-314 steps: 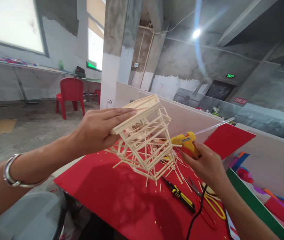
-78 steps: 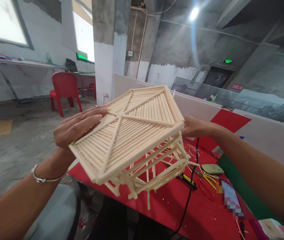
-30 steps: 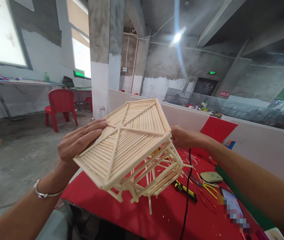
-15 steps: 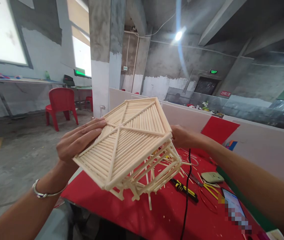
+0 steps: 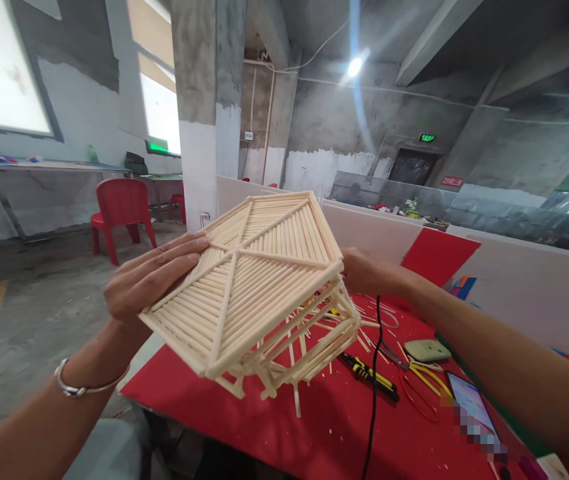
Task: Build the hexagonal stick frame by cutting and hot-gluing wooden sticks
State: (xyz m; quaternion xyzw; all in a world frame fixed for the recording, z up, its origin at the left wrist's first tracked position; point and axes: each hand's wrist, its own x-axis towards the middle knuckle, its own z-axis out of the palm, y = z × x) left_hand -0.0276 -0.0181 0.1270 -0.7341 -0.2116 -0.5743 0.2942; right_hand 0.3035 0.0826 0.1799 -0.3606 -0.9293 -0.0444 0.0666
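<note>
A small hexagonal-roofed pavilion model (image 5: 264,280) made of pale wooden sticks is tilted above the red table, its roof facing me. My left hand (image 5: 159,270) grips the roof's left edge, fingers flat along the top and the thumb out of sight underneath. My right hand (image 5: 357,267) is behind the roof's right corner; its fingers are hidden, so I cannot tell what they hold. Below the roof, the open stick frame (image 5: 309,340) with rails and short legs shows. A black cord (image 5: 375,373) hangs down below my right wrist.
On the red table (image 5: 324,433) lie a yellow-and-black utility knife (image 5: 369,377), pliers (image 5: 421,377), a pale green rounded case (image 5: 427,351), a phone (image 5: 471,400) and scattered sticks. A white partition (image 5: 514,300) stands behind the table. A red chair (image 5: 123,207) is at the left.
The model and both hands have shifted very slightly left in view, along with a small camera movement. The hold of my left hand is unchanged.
</note>
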